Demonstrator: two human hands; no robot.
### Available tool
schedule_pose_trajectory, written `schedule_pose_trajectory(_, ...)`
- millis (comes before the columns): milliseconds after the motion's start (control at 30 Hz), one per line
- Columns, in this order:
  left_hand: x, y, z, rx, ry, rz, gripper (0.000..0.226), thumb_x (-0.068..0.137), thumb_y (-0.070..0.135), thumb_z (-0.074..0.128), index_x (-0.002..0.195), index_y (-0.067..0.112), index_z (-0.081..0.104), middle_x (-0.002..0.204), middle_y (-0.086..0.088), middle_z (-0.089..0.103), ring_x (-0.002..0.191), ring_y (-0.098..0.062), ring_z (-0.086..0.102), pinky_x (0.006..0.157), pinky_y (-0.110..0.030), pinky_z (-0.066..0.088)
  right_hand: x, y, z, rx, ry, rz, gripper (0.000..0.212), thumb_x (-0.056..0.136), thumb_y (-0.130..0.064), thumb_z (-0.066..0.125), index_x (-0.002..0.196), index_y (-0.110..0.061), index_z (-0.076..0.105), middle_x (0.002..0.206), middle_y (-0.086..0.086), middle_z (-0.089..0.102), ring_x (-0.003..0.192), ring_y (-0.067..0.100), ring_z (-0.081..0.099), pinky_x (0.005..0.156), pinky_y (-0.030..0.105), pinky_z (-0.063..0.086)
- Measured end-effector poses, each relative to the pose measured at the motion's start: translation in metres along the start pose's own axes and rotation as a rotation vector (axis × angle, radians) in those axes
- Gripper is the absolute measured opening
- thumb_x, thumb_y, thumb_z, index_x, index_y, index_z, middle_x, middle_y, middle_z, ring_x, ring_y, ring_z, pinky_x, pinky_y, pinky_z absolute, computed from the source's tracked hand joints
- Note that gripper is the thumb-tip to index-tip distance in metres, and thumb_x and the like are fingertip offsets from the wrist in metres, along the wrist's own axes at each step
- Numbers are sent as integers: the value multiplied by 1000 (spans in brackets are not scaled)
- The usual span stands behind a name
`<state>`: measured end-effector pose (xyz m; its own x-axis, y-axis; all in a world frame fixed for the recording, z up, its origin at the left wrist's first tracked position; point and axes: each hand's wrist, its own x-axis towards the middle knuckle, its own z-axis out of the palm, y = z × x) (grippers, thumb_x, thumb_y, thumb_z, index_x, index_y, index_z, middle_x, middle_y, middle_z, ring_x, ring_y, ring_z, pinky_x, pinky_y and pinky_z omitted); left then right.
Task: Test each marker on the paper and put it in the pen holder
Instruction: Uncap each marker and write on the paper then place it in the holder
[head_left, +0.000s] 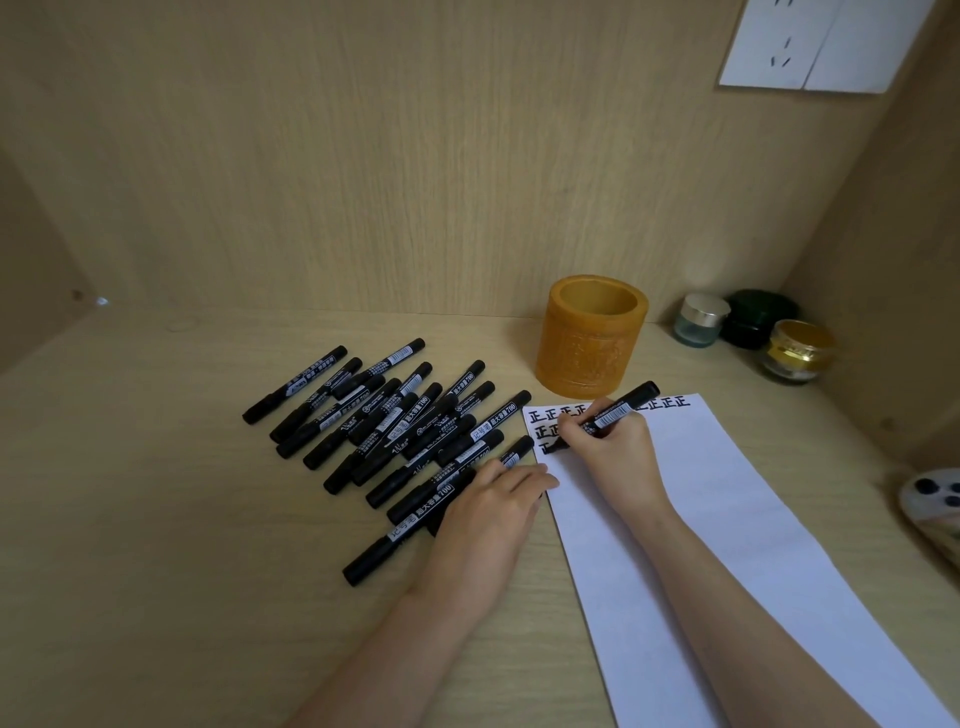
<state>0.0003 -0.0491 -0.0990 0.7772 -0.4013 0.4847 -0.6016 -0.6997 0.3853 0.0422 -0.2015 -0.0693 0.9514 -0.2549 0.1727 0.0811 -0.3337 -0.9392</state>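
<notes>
1. Covering the marker's (621, 410) tip, the right hand (608, 452) hides the exact spot where it meets the paper (727, 519) (black characters fill the top rows, some of them behind the fingers and barrel).
2. The left hand (493, 499) lies flat with its fingers straight, the fingertips over the paper's left edge and across the nearest of the pile (395, 421) of capped markers. A dark bit shows under the palm's edge, too hidden to name.
3. At the right border a pale thing (930, 499) with dark spots is cut off; what it is cannot be told.
4. The right hand's fingers and thumb curl round the marker low on its barrel. The barrel slants up and to the right out of the hand, barcode label upward.
5. The holder (592, 338) stands upright just beyond the paper's top left corner, near the marker's back end but apart from it.
6. Three small jars (701, 319) sit in the far right corner of the desk (156, 493).
</notes>
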Motion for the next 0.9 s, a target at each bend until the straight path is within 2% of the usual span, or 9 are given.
schedule_pose_trajectory(133, 0, 1, -1, 31, 10, 4, 35, 86, 20, 38, 108, 21, 65, 108, 11, 68, 92, -13, 60, 73, -25, 55, 0, 1, 0, 28, -1, -8, 19, 84, -11, 70, 69, -3, 60, 64, 10, 65, 54, 10, 54, 51, 20, 42)
schedule_pose_trajectory(233, 0, 0, 0, 2, -10, -1, 28, 87, 11, 53, 111, 19, 65, 111, 8, 67, 96, -15, 59, 77, -28, 55, -1, 0, 0, 20, -26, -12, 18, 84, -11, 70, 71, 0, 62, 63, 7, 63, 51, 6, 53, 50, 17, 41)
schedule_pose_trajectory(333, 0, 0, -1, -5, -18, -5, 32, 83, 4, 64, 111, 17, 64, 111, 7, 68, 96, -18, 59, 76, -30, 56, -2, 0, 0, 18, -25, -22, 18, 84, -10, 69, 70, -1, 61, 61, 5, 61, 51, 5, 52, 50, 17, 41)
schedule_pose_trajectory(500, 0, 0, -1, 3, -11, 0, 28, 86, 10, 55, 111, 19, 63, 112, 8, 67, 96, -17, 59, 76, -29, 56, -1, -1, 0, 22, 14, -22, 28, 85, -5, 65, 63, -9, 48, 54, -3, 49, 46, 2, 41, 47, 16, 35)
schedule_pose_trajectory(600, 1, 1, -2, -7, -17, -2, 30, 84, 6, 58, 111, 18, 64, 112, 6, 67, 97, -19, 59, 77, -31, 55, -2, -1, -1, 25, 40, -34, 32, 85, -2, 64, 61, -13, 44, 53, -5, 47, 44, -1, 42, 46, 12, 33)
schedule_pose_trajectory(800, 0, 0, 0, -4, -15, 5, 29, 84, 6, 61, 111, 17, 64, 111, 5, 68, 96, -19, 60, 75, -32, 57, -1, -1, 1, 20, 49, -42, 33, 85, -2, 64, 61, -14, 45, 53, -5, 49, 44, -1, 45, 45, 11, 34)
schedule_pose_trajectory(900, 1, 2, -3, -31, -30, -7, 31, 87, 6, 58, 116, 16, 63, 117, 5, 65, 103, -18, 56, 80, -34, 55, 0, -1, -2, 99, 73, -24, 24, 86, -7, 66, 67, -10, 52, 58, -4, 54, 49, -2, 49, 52, 13, 39)
